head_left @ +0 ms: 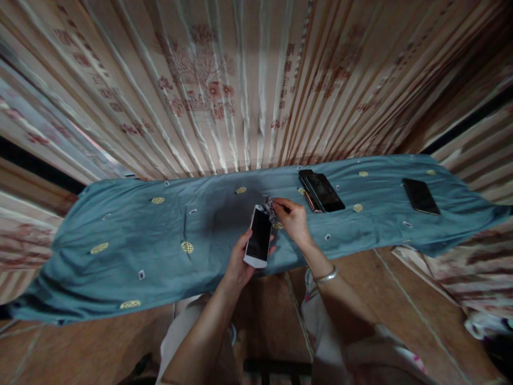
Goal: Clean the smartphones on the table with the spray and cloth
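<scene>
A white smartphone point(258, 238) with a dark screen rests in my left hand point(239, 259), whose fingers wrap round its lower edges. My right hand point(292, 218) pinches a crumpled patterned cloth point(269, 207) at the phone's upper right edge. The cloth touches or lies just behind the phone's top corner; which of the two I cannot tell. Both hands are above the near middle part of the cloth-covered table. To the right of my right hand lies a group of dark phones point(325, 192), some overlapping.
A teal cloth point(216, 230) with yellow pineapple prints covers the long narrow table. Another dark phone point(420, 195) lies alone toward the right end. Pleated patterned curtains point(248, 96) hang behind and at both sides. Tiled floor point(385, 283) shows below the front edge.
</scene>
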`<state>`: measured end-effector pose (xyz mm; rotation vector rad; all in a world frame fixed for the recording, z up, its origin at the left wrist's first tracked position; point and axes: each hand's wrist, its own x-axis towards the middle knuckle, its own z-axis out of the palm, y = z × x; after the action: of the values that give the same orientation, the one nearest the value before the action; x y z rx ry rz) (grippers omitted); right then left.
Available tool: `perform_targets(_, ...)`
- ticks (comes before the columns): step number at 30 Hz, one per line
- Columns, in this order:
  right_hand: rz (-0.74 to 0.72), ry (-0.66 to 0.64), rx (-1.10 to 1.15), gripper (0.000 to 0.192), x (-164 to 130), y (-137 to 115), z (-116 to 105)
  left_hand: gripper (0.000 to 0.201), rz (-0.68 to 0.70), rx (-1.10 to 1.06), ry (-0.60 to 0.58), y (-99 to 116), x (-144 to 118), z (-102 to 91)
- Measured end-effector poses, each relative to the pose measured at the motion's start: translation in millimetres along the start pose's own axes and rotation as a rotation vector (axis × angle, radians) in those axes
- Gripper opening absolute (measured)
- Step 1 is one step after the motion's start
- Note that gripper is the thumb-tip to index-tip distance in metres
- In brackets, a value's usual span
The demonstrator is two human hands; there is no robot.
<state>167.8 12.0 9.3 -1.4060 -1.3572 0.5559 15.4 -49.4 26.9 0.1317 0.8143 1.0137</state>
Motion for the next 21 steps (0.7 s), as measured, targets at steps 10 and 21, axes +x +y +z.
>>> perform_targets(10, -0.457, -0.171, -0.262, 0.032, -28, -24, 10, 0.028, 0.024, -0.044, 0.073, 1, 3, 6.5)
perform_targets(21, -0.623, -0.269, -0.251, 0.033, -64, -43, 22, 0.037, 0.146, -0.189, 0.102, 11, 15, -5.7)
